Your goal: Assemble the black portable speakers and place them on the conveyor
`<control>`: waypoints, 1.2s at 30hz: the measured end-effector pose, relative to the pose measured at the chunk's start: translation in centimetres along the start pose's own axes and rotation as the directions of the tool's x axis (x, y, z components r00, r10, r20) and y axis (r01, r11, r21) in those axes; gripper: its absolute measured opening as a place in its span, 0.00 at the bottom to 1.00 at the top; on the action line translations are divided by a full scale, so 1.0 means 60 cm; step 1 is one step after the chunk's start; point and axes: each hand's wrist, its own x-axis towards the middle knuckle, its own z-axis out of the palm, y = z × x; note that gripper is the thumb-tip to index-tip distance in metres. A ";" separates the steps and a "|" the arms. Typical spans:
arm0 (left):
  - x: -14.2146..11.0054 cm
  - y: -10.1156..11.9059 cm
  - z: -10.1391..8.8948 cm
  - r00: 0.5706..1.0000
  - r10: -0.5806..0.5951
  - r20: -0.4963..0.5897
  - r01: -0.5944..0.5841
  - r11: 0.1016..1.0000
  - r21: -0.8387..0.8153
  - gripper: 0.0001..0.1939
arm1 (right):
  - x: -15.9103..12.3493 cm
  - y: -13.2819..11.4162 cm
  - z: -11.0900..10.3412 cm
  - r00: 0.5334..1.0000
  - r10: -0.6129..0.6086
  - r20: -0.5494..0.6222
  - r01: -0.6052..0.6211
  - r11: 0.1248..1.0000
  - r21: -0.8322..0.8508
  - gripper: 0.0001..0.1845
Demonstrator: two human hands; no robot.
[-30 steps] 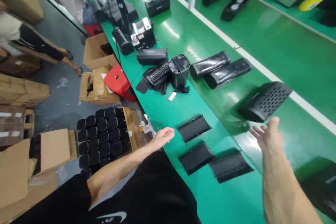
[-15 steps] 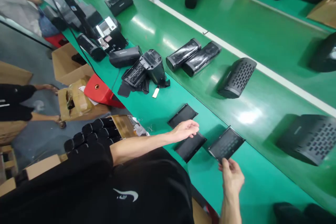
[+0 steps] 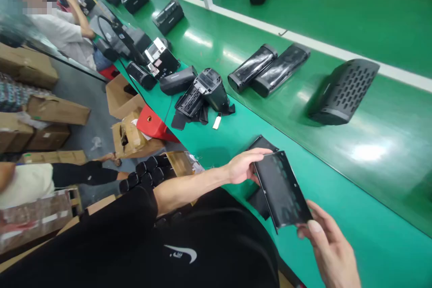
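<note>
A black, slightly curved speaker panel (image 3: 281, 186) is tilted above the green bench, its recessed inner side facing up. My left hand (image 3: 245, 166) grips its upper left end, the fingertips partly hidden behind it. My right hand (image 3: 332, 243) pinches the lower right corner between thumb and fingers. Beneath lie two similar dark panels, one panel (image 3: 261, 143) beyond my left hand and another panel (image 3: 259, 202) nearer my body, both partly covered.
A perforated speaker housing (image 3: 347, 92) and two glossy black speakers (image 3: 253, 67) stand on the green belt (image 3: 337, 144). Further left, a speaker body (image 3: 211, 87) rests among dark parts beside a white tag (image 3: 217, 121). A red stool (image 3: 153, 123) and cartons border the bench; other people are at left.
The panel at my right hand has been lifted and turned leftward. My left hand, earlier above the other panels, now holds its far end. The camera view has shifted.
</note>
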 end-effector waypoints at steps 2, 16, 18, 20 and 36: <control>-0.024 -0.003 0.002 0.998 0.040 -0.045 -0.043 0.998 -0.054 0.26 | -0.013 0.013 0.023 0.999 0.038 0.024 -0.042 0.974 0.225 0.33; -0.057 0.035 -0.029 0.992 0.114 0.046 -0.121 0.859 0.498 0.21 | -0.045 0.009 0.024 0.980 0.185 -0.069 -0.132 0.875 0.465 0.32; -0.060 0.036 -0.027 0.994 0.104 0.040 -0.109 0.837 0.537 0.22 | -0.048 0.012 0.025 0.979 0.186 -0.084 -0.129 0.881 0.455 0.31; -0.063 0.034 -0.024 0.993 0.113 0.025 -0.107 0.823 0.558 0.22 | -0.051 0.015 0.027 0.976 0.193 -0.097 -0.132 0.888 0.441 0.31; -0.063 0.028 -0.026 0.992 0.124 0.018 -0.115 0.838 0.533 0.21 | -0.041 0.024 0.030 0.965 0.231 -0.125 -0.160 0.893 0.420 0.32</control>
